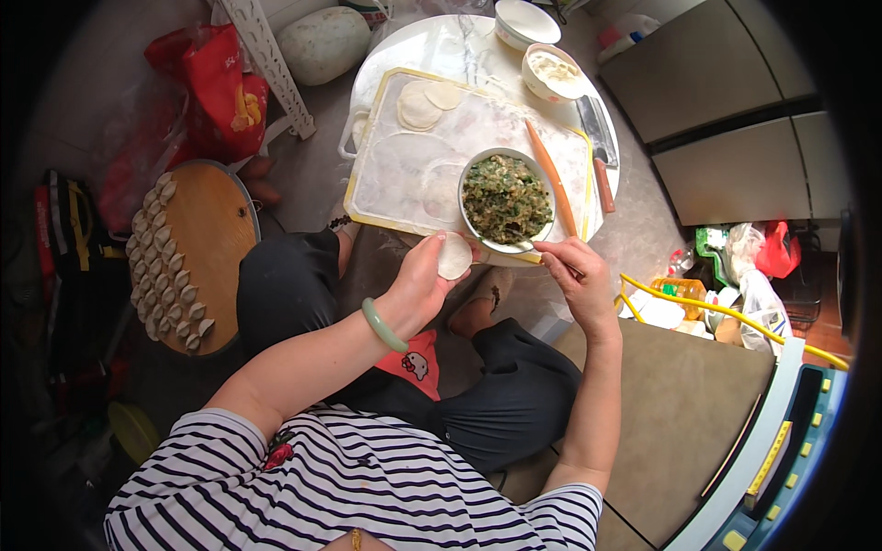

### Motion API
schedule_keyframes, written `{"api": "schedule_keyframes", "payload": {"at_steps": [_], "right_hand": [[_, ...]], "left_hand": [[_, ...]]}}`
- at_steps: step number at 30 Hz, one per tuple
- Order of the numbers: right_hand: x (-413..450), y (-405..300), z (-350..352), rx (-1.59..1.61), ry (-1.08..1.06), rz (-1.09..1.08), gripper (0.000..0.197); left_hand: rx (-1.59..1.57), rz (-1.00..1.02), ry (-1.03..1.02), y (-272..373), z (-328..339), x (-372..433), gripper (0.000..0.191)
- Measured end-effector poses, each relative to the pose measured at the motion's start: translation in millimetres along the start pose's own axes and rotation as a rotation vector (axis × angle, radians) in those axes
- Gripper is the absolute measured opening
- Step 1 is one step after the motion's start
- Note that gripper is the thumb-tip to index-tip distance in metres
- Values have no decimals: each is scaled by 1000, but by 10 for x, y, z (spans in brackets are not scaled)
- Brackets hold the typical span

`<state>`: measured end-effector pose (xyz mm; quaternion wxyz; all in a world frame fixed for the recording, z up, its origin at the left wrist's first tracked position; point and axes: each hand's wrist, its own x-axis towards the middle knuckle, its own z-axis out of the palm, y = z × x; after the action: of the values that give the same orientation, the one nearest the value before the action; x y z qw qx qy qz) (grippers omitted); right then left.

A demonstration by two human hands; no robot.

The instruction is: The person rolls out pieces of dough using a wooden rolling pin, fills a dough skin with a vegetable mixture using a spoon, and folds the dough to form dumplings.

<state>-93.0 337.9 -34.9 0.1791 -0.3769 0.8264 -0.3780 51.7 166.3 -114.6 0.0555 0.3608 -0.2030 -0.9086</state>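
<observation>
A round dough wrapper (pixel 455 256) lies in my left hand (pixel 426 274), held near the front edge of the floured cutting board (pixel 413 162). My right hand (pixel 577 274) pinches the handle of a utensil (pixel 525 245), probably a spoon, whose far end is hidden in the chopped green filling (pixel 508 196). That filling heaps up in a white bowl (pixel 466 219) at the board's front right. Several flat wrappers (pixel 420 107) overlap at the board's back left. An orange-brown tapered rolling pin (pixel 551 172) lies right of the bowl.
A cleaver (pixel 598 141) rests at the round table's right edge. Behind it stand a bowl with pale contents (pixel 552 72) and another white bowl (pixel 527 24). On the left, a round wooden board (pixel 224 234) holds rows of dumplings (pixel 160 255). A yellow hose (pixel 730 313) runs at the right.
</observation>
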Motion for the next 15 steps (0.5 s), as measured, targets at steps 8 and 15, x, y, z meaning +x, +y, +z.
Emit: {"api": "schedule_keyframes", "payload": {"at_steps": [8,15], "right_hand": [[60,212,10,220,-109,105,17],[-26,291,97,633,20,287,25]], "left_hand": [[-46,18,-7,-25,36,28,31],[-30,-1,-21,36,66,22,38]]}}
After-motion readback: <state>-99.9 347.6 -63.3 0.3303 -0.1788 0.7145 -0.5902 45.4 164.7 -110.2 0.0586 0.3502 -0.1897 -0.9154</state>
